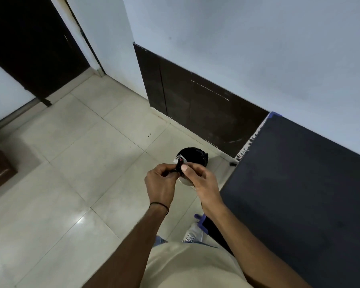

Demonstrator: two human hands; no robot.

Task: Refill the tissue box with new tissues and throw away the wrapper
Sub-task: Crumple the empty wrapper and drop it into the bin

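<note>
Both my hands are held together above a small black bin (193, 155) that stands on the tiled floor. My left hand (161, 183) and my right hand (200, 179) both pinch a crumpled wrapper (180, 163), pale with dark and red marks, mostly hidden by my fingers. A pale part of the wrapper (185, 180) shows beneath my right hand. The wrapper hangs over the near rim of the bin. No tissue box is in view.
A dark table (299, 183) with blue-taped corners stands at the right, close to the bin. A white wall with a dark skirting panel (195, 104) rises behind. A dark door (29, 48) is at the far left. My shoe (193, 233) is below my hands.
</note>
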